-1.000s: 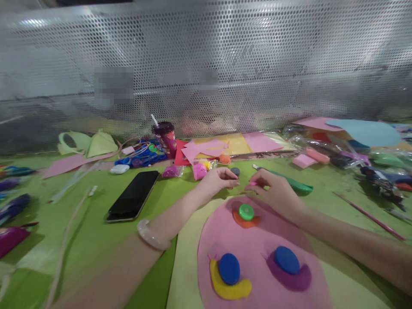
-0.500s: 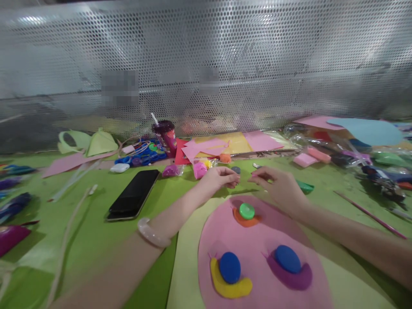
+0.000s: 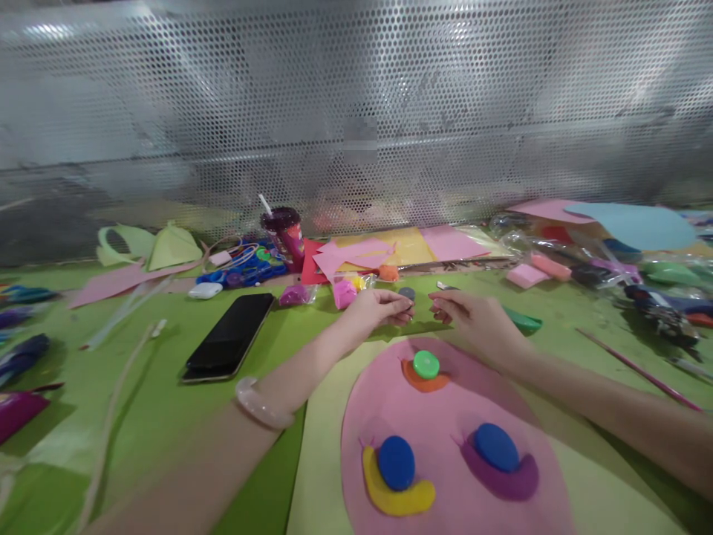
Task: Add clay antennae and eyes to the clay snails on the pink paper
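Observation:
My left hand [image 3: 380, 310] is closed in a pinch above the green table [image 3: 167, 446]; anything between its fingertips is too small to make out. A small grey disc [image 3: 408, 293] shows just behind those fingertips. Facing it across a narrow gap, my right hand [image 3: 473, 316] pinches too, and what it holds cannot be made out. Below both hands lies a pink paper oval [image 3: 440, 461] on a pale yellow sheet [image 3: 320, 461]. On it sit three clay snail shapes with bottle caps: an orange body [image 3: 428, 383] with a green cap, a yellow one [image 3: 398, 501] and a purple one [image 3: 509, 483] with blue caps.
A black phone [image 3: 229, 338] lies to the left, by a beige cord [image 3: 119, 401]. Behind stand a drink cup with a straw [image 3: 287, 234], clay packets [image 3: 345, 292] and coloured paper [image 3: 412, 249]. Rightward are a green packet [image 3: 522, 321] and a thin pink stick [image 3: 635, 368]. Perforated metal [image 3: 356, 96] rises behind.
My right hand's fingers have curled in slightly and its fingertips have shifted a little. My left hand stays nearly in place. The whole view has drifted slightly.

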Tool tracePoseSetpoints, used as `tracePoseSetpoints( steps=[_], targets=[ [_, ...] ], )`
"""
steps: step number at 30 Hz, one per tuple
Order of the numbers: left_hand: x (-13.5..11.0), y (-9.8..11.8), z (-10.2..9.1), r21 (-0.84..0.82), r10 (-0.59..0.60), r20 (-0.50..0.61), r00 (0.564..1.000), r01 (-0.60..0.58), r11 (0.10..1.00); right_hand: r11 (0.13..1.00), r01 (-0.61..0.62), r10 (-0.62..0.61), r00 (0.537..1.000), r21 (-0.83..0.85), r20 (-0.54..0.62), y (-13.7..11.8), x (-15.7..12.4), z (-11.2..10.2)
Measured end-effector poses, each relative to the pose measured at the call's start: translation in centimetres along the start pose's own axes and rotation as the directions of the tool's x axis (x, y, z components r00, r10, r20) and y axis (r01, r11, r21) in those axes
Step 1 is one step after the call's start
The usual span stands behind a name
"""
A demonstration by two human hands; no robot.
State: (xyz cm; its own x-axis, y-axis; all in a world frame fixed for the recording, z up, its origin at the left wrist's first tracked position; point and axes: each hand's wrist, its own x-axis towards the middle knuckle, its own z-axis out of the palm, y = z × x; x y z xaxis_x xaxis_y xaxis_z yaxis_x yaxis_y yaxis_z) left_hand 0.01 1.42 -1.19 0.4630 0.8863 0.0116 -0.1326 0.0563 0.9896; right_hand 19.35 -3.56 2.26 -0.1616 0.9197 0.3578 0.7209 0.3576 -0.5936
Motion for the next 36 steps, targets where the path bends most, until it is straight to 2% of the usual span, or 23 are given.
tracePoseSetpoints(
  steps=[8, 12, 15, 23, 25, 27, 29, 31, 33, 34, 35, 36],
  targets=[
    [-0.2, 0.2, 0.2, 0.090, 0.082, -0.022, 0.996, -0.080, 0.993, 1.000, -0.008, 0.008, 1.000, 0.007, 0.002, -0.4, -0.2, -0.1],
    [-0.4, 0.4, 0.3, 0.084, 0.035, -0.011, 0.999, -0.034, 0.996, 1.000, -0.019, 0.019, 0.999, -0.018, 0.027, -0.3, -0.1, 0.0],
    [-0.4, 0.5, 0.3, 0.042, 0.008, 0.005, 1.000, -0.008, 0.999, 0.999, 0.025, -0.023, 0.998, -0.032, 0.055, -0.1, 0.1, 0.1],
    [-0.4, 0.4, 0.4, 0.008, 0.015, -0.001, 1.000, -0.015, 1.000, 0.980, 0.087, -0.079, 0.996, -0.180, 0.049, -0.3, 0.0, -0.1],
    [-0.4, 0.6, 0.6, -0.032, 0.010, -0.024, 1.000, -0.011, 0.999, 0.980, 0.078, -0.073, 0.997, -0.182, 0.032, -0.3, 0.0, -0.1],
    [-0.3, 1.3, 0.5, -0.037, 0.049, -0.096, 0.994, -0.053, 0.998, 0.983, 0.067, -0.063, 0.998, -0.170, 0.030, 0.0, 0.0, 0.0],
    [-0.2, 2.4, -0.3, 0.030, 0.149, -0.214, 0.965, -0.146, 0.989, 0.987, 0.065, -0.060, 0.997, -0.150, 0.038, 0.4, 0.1, 0.2],
    [-0.2, 3.7, -1.7, 0.173, 0.289, -0.328, 0.900, -0.243, 0.954, 0.989, 0.076, -0.073, 0.997, -0.125, 0.029, 0.8, 0.2, 0.3],
    [-0.4, 5.0, -3.6, 0.317, 0.364, -0.422, 0.830, -0.241, 0.917, 0.988, 0.109, -0.109, 0.994, -0.107, 0.006, 1.1, 0.3, 0.4],
    [-0.5, 5.4, -4.7, 0.443, 0.418, -0.449, 0.790, -0.210, 0.872, 0.986, 0.134, -0.135, 0.991, -0.104, -0.003, 1.1, 0.3, 0.4],
    [-0.7, 5.7, -5.7, 0.594, 0.489, -0.449, 0.748, -0.159, 0.789, 0.982, 0.161, -0.162, 0.987, -0.103, -0.003, 1.1, 0.3, 0.3],
    [-0.9, 5.9, -6.6, 0.738, 0.564, -0.418, 0.712, -0.095, 0.668, 0.977, 0.189, -0.189, 0.982, -0.104, 0.006, 1.0, 0.2, 0.3]
  ],
)
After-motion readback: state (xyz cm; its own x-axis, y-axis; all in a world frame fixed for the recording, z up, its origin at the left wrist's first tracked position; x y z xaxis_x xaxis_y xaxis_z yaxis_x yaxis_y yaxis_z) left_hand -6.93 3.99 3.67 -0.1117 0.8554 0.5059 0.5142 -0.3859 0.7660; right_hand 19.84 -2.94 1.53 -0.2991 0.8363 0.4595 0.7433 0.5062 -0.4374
